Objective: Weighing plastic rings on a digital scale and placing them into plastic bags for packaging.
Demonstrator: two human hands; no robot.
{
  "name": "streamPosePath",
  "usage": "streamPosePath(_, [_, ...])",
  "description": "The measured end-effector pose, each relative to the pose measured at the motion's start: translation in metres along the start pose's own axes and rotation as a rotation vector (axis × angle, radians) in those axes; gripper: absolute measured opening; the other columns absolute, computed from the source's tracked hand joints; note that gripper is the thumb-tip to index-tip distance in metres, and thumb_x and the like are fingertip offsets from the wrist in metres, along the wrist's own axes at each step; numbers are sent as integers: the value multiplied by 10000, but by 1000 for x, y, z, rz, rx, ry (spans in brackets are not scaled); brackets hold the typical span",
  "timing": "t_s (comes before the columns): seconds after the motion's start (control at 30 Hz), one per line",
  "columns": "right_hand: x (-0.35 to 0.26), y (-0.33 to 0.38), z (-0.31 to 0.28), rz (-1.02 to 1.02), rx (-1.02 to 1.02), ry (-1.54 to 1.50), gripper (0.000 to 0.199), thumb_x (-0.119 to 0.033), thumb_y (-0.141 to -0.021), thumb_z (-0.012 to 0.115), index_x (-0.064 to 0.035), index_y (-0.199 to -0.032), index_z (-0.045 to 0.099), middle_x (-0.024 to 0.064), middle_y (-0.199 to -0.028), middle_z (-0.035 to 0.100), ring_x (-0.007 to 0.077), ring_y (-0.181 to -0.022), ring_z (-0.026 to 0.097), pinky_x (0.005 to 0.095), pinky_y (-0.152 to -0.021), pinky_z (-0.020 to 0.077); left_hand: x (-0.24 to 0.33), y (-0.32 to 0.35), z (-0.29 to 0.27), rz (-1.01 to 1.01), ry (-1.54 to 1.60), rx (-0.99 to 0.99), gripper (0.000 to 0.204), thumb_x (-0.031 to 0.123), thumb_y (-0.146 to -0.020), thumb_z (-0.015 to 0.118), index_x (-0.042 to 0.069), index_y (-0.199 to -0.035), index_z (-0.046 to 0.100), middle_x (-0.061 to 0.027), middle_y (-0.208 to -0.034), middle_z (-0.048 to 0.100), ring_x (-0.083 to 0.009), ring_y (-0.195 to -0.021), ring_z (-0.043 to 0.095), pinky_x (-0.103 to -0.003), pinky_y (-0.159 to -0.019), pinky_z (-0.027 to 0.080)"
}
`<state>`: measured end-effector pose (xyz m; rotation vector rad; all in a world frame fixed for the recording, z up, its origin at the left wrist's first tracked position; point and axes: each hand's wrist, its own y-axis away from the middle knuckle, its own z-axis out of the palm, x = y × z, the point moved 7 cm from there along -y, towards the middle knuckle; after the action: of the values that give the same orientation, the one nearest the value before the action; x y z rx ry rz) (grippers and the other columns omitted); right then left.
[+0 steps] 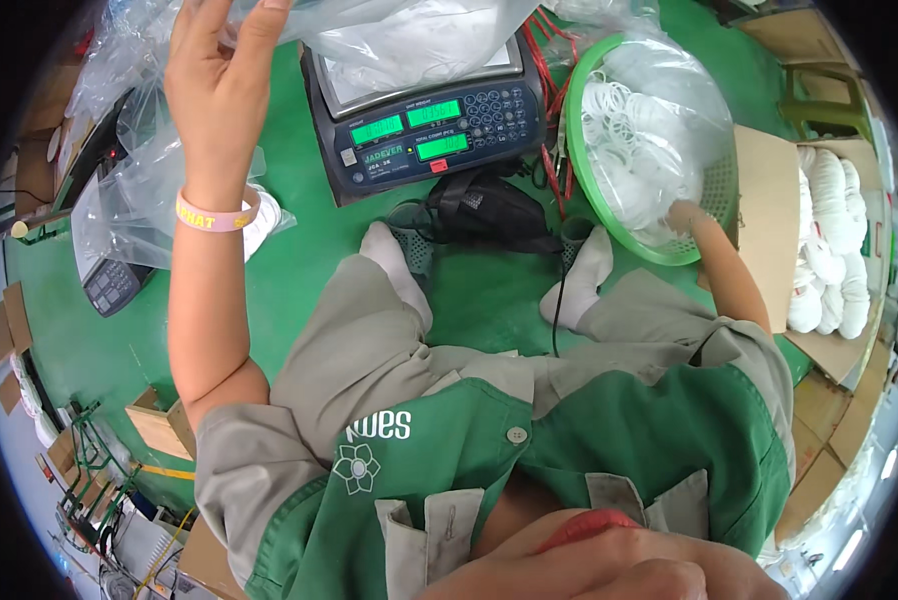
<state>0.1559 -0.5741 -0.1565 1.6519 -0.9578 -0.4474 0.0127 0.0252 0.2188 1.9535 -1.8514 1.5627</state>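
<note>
My left hand (224, 85) is raised at the upper left, a pink band at its wrist. Clear film shows between its thumb and fingers, and it grips the edge of a clear plastic bag (409, 30); the fingertips leave the picture. That bag, with white contents, lies over the pan of a dark counting scale (434, 135) with lit green displays. My right hand (684, 215) reaches into a green plastic basket (714, 190) at the right. Inside the basket, white rings or cord loops (624, 130) lie under clear film, and the fingers of this hand are hidden among them.
Right of the basket stands a cardboard box (764, 210) holding bundled white cords (829, 240). A black bag-like item (494, 210) lies between my feet, below the scale. Red straps (554, 110) hang beside the scale. Another scale (114, 280) and more clear film are at the left.
</note>
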Motion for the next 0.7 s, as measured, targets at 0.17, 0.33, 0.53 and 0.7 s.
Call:
streamPosePath(0.17, [-58,-9,-39,-110,475,-152,259,-201,-805,438,-59,-970,578,192,-986,600,366,-878,575,423,-769,455,-27,-44,-16,-208,195,7,513,66,-835,508,57,-1319,339,-164,-1216,439,-108,-685,402,-234,-615,339])
streamPosePath(0.33, [-56,15,-134,23,748,-473,356,-277,-828,415,-37,-1034,578,247,-1020,567,379,-960,543,408,-852,420,-84,-114,-3,-482,511,-13,666,-73,-800,424,122,-1389,184,-244,-1308,344,-378,-1126,420,-423,-928,400])
streamPosePath(0.53, [-80,-17,-127,189,702,-501,408,-358,-766,490,-54,-1016,600,185,-1036,592,360,-975,551,387,-852,432,-43,-78,12,-182,393,-178,722,-23,-804,439,181,-1410,102,-178,-1448,52,-389,-1294,174,-467,-991,309])
streamPosePath(0.7, [-105,20,-137,304,764,-610,390,-341,-728,506,-72,-990,614,139,-986,621,325,-952,577,399,-818,450,-29,-50,-8,-101,235,124,500,110,-844,541,25,-1302,359,-163,-1272,428,-70,-696,516,-203,-592,397])
